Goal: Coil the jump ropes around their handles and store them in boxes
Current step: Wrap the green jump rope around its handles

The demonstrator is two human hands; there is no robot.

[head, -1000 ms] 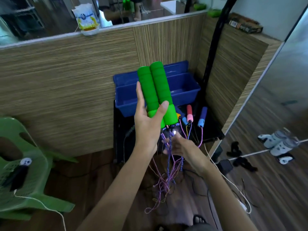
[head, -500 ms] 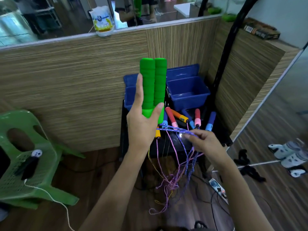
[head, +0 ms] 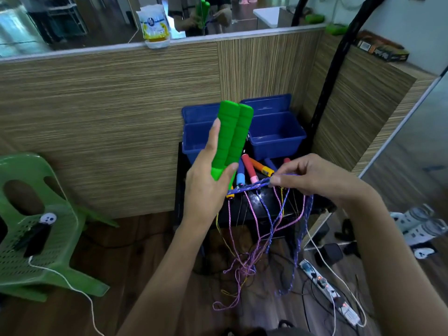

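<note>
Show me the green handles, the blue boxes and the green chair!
Green handles (head: 234,134), head view, on the foam grip of the pair.
Blue boxes (head: 276,139), head view, on the front wall of the right box.
Green chair (head: 60,221), head view, on the seat's edge.

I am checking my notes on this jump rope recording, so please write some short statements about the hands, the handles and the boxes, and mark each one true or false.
1. The left hand holds two green handles side by side, pointing up. True.
2. The right hand is idle and holds nothing. False: it pinches the blue-purple rope, drawn taut from the base of the handles.
3. Two blue boxes stand open behind the hands. True.
4. The green handles already lie inside a box. False: they are in the left hand, in front of the boxes.
5. Other coloured handles lie on the dark stand below the boxes. True.
</note>
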